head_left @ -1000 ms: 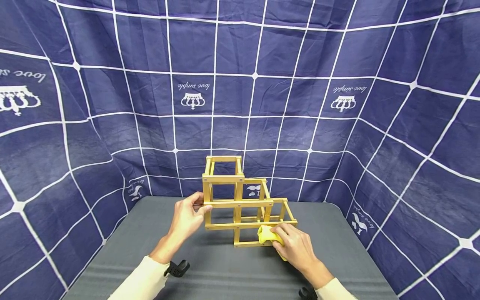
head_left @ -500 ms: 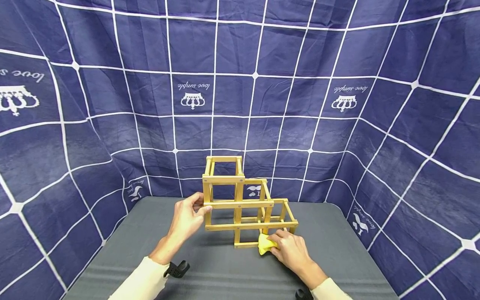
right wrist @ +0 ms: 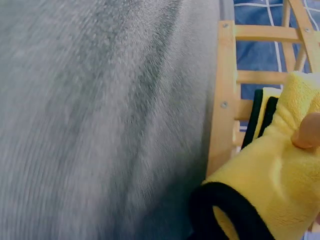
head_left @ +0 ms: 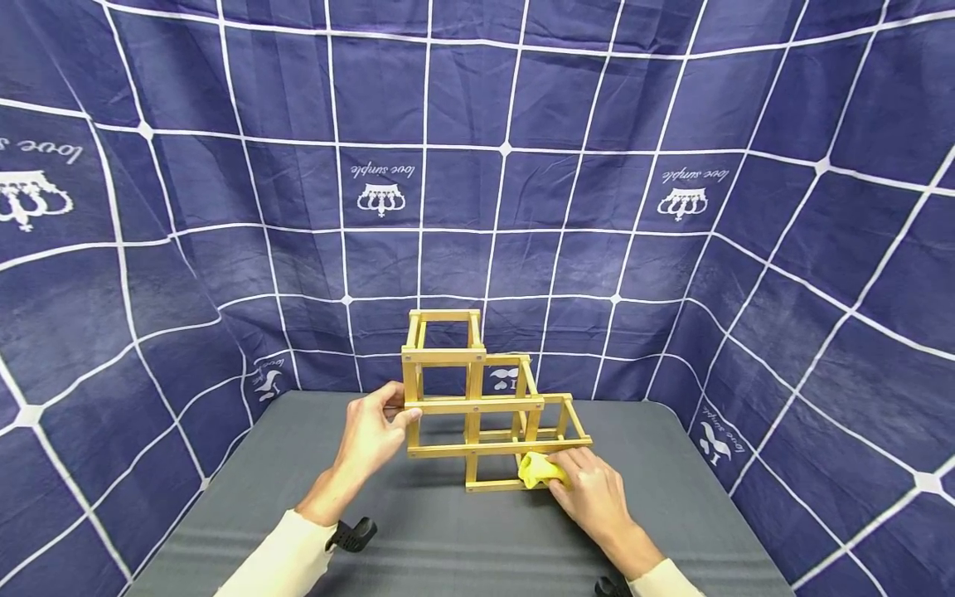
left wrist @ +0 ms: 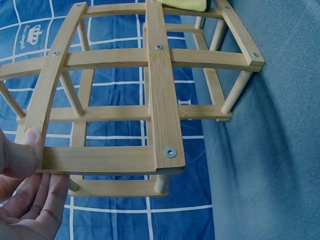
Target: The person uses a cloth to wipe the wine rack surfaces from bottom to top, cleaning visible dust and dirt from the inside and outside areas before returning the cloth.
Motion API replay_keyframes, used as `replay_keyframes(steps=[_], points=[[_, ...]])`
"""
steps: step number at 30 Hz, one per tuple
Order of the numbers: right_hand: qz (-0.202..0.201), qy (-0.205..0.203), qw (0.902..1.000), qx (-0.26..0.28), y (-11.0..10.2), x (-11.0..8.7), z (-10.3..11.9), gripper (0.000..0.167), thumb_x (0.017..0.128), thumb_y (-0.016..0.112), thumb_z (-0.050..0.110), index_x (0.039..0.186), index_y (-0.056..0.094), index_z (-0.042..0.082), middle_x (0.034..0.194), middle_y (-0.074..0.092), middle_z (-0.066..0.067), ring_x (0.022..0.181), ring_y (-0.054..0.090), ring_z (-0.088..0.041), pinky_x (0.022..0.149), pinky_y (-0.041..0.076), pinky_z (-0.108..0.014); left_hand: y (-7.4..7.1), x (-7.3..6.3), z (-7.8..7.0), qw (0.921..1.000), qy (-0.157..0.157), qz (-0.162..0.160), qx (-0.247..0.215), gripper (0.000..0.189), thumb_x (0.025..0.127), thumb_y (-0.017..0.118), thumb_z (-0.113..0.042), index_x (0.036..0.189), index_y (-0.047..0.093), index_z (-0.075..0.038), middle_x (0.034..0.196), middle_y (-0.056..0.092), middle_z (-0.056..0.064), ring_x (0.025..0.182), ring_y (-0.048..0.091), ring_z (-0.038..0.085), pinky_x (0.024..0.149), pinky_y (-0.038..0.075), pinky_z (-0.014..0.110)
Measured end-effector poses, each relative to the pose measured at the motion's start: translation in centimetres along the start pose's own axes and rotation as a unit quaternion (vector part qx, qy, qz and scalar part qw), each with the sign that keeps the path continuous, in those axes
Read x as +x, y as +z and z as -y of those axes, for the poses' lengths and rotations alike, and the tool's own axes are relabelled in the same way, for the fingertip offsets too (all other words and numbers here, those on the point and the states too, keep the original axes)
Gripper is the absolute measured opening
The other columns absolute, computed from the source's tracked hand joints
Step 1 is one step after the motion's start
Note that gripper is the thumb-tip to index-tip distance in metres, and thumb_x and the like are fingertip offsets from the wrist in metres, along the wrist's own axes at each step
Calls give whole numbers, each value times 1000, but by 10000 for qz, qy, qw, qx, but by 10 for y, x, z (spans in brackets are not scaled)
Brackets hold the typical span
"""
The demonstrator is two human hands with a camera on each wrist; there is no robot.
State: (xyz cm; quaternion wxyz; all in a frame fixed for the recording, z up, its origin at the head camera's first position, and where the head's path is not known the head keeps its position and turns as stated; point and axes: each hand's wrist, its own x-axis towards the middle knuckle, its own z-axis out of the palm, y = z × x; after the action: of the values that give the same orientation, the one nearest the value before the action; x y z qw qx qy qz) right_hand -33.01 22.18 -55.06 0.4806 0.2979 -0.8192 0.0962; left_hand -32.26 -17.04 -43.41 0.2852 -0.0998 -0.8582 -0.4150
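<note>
You seem to be wiping the wooden rack, one hand steadying it and the other working the cloth.
From the left, your left hand [head_left: 376,423] pinches the rack's left upright, thumb in front and fingers behind; the wooden rack [head_left: 492,405] stands upright on the grey desk [head_left: 276,456], midway between its side edges and nearer the far edge, stepping down rightward; at its lower right, your right hand [head_left: 597,493] grips the yellow cloth [head_left: 535,469] against the frame, though whether it wraps round a bar is hidden. The next move likely calls for a firm left hold and light, even pressure along the low bars.
</note>
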Motion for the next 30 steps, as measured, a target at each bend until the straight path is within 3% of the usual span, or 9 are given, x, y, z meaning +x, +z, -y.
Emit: replay_keyframes(steps=[8,13,18,24,30], points=[[63,-179,9997,122,-28,-4,-19,45,65,99,13,107,82,15,99,79,4,89,71,-20,73,54,-37,1,-1,3,10000,54,-49,48,19,94,94,-4,110,84,-9,100,89,9,94,90,24,88,74,43],[53,-393,9992,-93,-37,-7,-37,47,64,99,12,106,80,14,102,77,0,89,69,-24,74,53,-41,1,0,3,10000,59,-53,34,20,93,94,-3,109,84,-10,100,90,9,94,90,23,88,74,42],[193,-512,9976,-419,-36,-12,-49,53,58,106,10,103,79,14,103,76,-1,91,69,-24,72,54,-42,2,2,4,9999,142,-74,45,21,93,93,-2,109,84,-10,101,90,8,94,89,21,88,73,40],[652,-322,9952,-654,-29,-27,-49,60,49,113,11,98,80,17,92,73,4,83,65,-19,68,54,-39,3,1,3,9997,232,-68,-41,20,93,93,1,107,83,-9,99,90,8,91,89,22,85,73,38],[571,-149,9972,-456,-28,-29,-51,55,54,110,9,100,82,17,92,75,4,83,67,-20,69,57,-41,2,2,3,9996,252,-111,-95,21,91,93,2,105,83,-11,96,89,6,89,88,20,84,73,34]])
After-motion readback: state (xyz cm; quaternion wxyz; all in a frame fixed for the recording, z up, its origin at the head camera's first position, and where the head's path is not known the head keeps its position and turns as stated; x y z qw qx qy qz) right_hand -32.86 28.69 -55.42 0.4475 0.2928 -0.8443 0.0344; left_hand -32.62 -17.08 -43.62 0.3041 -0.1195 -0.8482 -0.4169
